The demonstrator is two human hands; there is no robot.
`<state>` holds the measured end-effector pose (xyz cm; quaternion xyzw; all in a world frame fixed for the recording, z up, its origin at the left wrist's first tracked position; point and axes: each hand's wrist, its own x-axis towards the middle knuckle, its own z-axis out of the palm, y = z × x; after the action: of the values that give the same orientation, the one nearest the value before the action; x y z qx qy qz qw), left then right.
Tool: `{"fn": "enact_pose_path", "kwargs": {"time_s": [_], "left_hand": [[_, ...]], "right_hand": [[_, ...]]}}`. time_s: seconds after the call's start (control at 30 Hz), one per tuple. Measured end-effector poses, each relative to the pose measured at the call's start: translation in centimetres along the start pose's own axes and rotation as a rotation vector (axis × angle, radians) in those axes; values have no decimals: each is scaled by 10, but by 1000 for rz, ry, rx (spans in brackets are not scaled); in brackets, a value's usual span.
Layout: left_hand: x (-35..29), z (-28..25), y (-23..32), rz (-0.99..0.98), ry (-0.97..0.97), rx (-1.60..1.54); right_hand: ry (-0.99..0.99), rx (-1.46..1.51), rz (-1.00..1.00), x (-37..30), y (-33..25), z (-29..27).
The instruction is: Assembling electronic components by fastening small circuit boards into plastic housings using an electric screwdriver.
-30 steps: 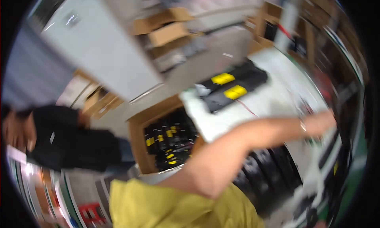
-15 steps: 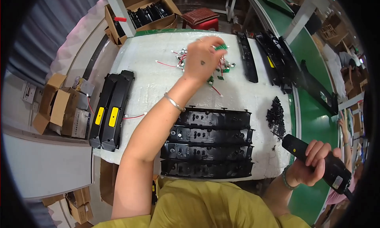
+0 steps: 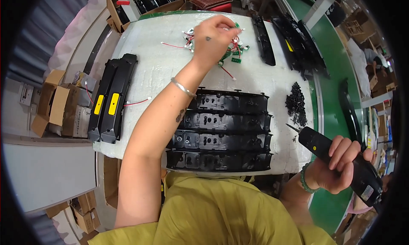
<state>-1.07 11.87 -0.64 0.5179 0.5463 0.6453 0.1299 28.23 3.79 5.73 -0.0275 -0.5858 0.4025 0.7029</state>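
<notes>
My left hand (image 3: 212, 40) is over the pile of small green circuit boards (image 3: 236, 60) with red wires and white connectors. Its thumb and fingers are pinched on a small circuit board (image 3: 237, 25), whose green edge shows at the fingertips. At the right, my right hand (image 3: 338, 166) wraps round a black electric screwdriver (image 3: 313, 141), its thin bit pointing to the far left. The bit is near a heap of small black screws (image 3: 295, 103). Between my arms lie several long black plastic housings (image 3: 223, 120) in a stacked row, insides facing up.
Two closed black housings with yellow labels (image 3: 114, 103) stand at the table's left, a red wire beside them. Long black parts (image 3: 265, 40) lie at the far right, others on the green bench (image 3: 315, 202). Cartons (image 3: 64, 108) and a red stool (image 3: 219, 7) surround the white table.
The view has shifted, so the table sits higher in the picture. My left hand remains over the board pile, pinching a board. My right hand keeps hold of the screwdriver, its bit now more visible.
</notes>
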Motion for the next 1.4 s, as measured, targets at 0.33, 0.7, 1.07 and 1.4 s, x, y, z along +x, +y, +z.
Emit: {"fn": "enact_pose_path", "kwargs": {"time_s": [0.33, 0.7, 1.07, 1.4], "left_hand": [[-6, 27, 8, -108, -224, -192], [-79, -60, 92, -246, -447, -164], [-241, -85, 84, -33, -426, 343], [-257, -68, 78, 112, -427, 452]], "right_hand": [[-13, -15, -1, -9, -17, -15], [78, 203, 48, -20, -23, 6], [-225, 427, 262, -79, -6, 64], [-348, 266, 261, -88, -9, 71]]}}
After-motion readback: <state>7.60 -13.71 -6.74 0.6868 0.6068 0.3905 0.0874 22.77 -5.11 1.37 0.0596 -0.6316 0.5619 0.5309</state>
